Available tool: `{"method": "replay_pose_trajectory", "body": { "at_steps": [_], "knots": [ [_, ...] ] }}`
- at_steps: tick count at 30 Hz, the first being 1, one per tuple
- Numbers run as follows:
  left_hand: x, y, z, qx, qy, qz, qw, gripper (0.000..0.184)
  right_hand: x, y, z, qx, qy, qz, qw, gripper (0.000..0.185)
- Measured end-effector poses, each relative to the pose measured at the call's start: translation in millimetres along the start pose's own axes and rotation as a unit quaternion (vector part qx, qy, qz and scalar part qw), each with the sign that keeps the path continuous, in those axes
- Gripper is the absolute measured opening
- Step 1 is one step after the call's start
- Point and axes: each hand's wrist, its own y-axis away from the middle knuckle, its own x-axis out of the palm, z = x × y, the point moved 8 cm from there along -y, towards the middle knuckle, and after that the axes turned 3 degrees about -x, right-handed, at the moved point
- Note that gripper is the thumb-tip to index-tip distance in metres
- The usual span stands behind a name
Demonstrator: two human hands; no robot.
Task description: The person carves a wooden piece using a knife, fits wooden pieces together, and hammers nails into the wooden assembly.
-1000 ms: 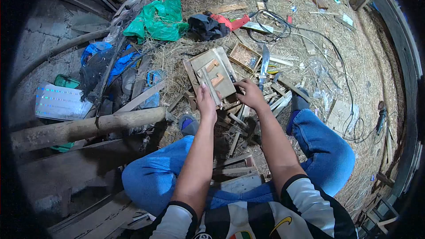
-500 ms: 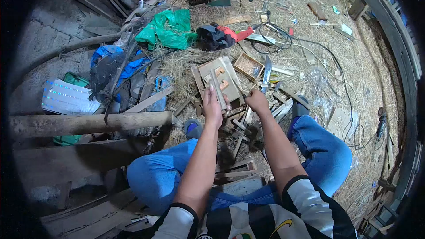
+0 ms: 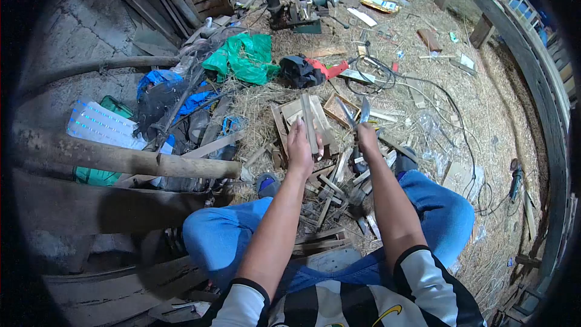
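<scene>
Pinches the stick (image 3: pixel 309 115) between thumb and curled fingers of the left hand (image 3: pixel 301 150), over the board (image 3: pixel 325 127). Clenches the knife (image 3: pixel 347 112) in the right hand (image 3: pixel 367 139), slanting it toward the box (image 3: pixel 334 118), beside the machete (image 3: pixel 365 109).

Pale board (image 3: pixel 325 126) partly behind left fingers (image 3: pixel 299 131)

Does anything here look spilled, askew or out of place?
A little. Loose, pale wooden offcuts lie jumbled at all angles near the left hand, not stacked. A crumpled green plastic sheet lies heaped on the straw-strewn ground, as if dropped there. I see nothing plainly broken.
</scene>
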Motion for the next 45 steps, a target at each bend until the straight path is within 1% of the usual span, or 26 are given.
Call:
{"method": "replay_pose_trajectory", "body": {
  "at_steps": [1,2,3,4,5,7,8,9,11,12,13,15,17,21,22,25,27,29,30,33,35,37,39,41,43,45],
  "knots": [
    [5.5,3.5,-4.8,-0.014,0.001,0.004,1.0,0.045,-11.4,11.3,44.8,-0.017,0.012,-0.016,1.0,0.032],
    [13.3,5.7,-9.7,-0.007,-0.008,0.044,0.999,0.05,-20.7,14.7,81.7,-0.08,0.043,-0.041,0.995,0.04],
    [19.3,9.7,-16.8,-0.001,-0.006,0.049,0.999,0.05,-30.5,19.3,117.9,-0.142,0.074,-0.069,0.985,0.048],
    [27.8,15.4,-23.6,-0.009,-0.015,0.056,0.998,0.05,-37.8,32.1,165.1,-0.259,0.031,-0.06,0.964,0.047],
    [36.6,20.6,-30.8,-0.016,-0.024,0.063,0.998,0.051,-42.0,33.0,186.9,-0.196,0.036,-0.008,0.98,0.041],
    [52.2,29.7,-47.2,-0.01,-0.02,0.081,0.996,0.047,-52.1,44.3,244.8,-0.238,0.048,0.016,0.97,0.04],
    [57.4,33.6,-53.9,-0.021,-0.015,0.078,0.997,0.046,-58.9,51.4,266.6,-0.237,0.12,0.001,0.964,0.039],
    [62.4,37.8,-60.8,-0.032,-0.01,0.074,0.997,0.045,-64.8,61.8,286.3,-0.243,0.118,-0.002,0.963,0.039],
    [71.3,43.9,-79.4,-0.033,-0.009,0.069,0.997,0.045,-68.2,90.8,332.5,-0.313,0.111,0.031,0.943,0.038],
    [76.6,46.9,-88.7,-0.028,-0.017,0.091,0.995,0.045,-71.1,109.9,352.0,-0.322,0.145,0.033,0.935,0.036],
    [83.4,52.4,-99.2,-0.023,-0.025,0.112,0.993,0.045,-69.7,119.2,360.6,-0.343,0.143,0.056,0.927,0.033],
    [89.7,63.2,-116.3,-0.025,-0.034,0.108,0.993,0.043,-71.4,146.2,379.8,-0.392,0.22,0.07,0.89,0.03],
    [95.2,69.9,-127.1,-0.035,-0.025,0.126,0.991,0.042,-73.4,167.7,386.3,-0.47,0.265,0.007,0.842,0.022],
    [98.9,73.2,-127.9,-0.035,-0.007,0.146,0.989,0.037,-67.2,192.8,384.4,-0.49,0.302,0.023,0.818,0.016],
    [97.5,75.1,-126.0,-0.055,-0.018,0.112,0.992,0.035,-66.3,198.4,385.9,-0.517,0.306,0.024,0.799,0.014],
    [103.0,77.4,-122.0,-0.07,0.001,0.121,0.99,0.034,-70.1,198.6,389.1,-0.537,0.303,0.002,0.787,0.013],
    [104.6,80.5,-122.4,-0.071,0.018,0.12,0.99,0.036,-72.8,187.0,383.5,-0.517,0.304,0.005,0.8,0.013],
    [102.6,79.1,-122.4,-0.067,-0.016,0.121,0.99,0.039,-69.1,182.5,380.7,-0.513,0.325,0.043,0.794,0.017],
    [101.8,78.8,-125.2,-0.048,-0.047,0.102,0.993,0.043,-69.6,180.0,380.9,-0.511,0.326,0.044,0.794,0.017],
    [99.5,81.4,-129.9,-0.048,-0.098,0.112,0.988,0.045,-69.4,172.6,380.9,-0.503,0.333,0.047,0.796,0.017],
    [97.8,76.8,-129.4,-0.043,-0.102,0.111,0.988,0.046,-72.2,172.1,388.0,-0.528,0.312,0.014,0.79,0.015],
    [95.9,76.2,-130.6,-0.037,-0.105,0.11,0.988,0.047,-69.7,176.1,390.8,-0.54,0.323,0.014,0.777,0.015],
    [97.2,81.2,-130.7,-0.058,-0.104,0.125,0.985,0.049,-68.8,172.4,394.7,-0.555,0.332,0.011,0.763,0.015],
    [97.0,87.4,-128.1,-0.062,-0.116,0.135,0.982,0.05,-89.5,153.4,396.3,-0.507,0.312,-0.067,0.8,0.016],
    [102.1,90.6,-131.7,-0.059,-0.128,0.147,0.979,0.051,-88.5,155.3,396.8,-0.51,0.314,-0.056,0.799,0.016],
    [106.1,98.4,-132.6,-0.081,-0.114,0.164,0.976,0.051,-88.9,160.8,390.5,-0.506,0.254,-0.062,0.822,0.014]
  ]
}}
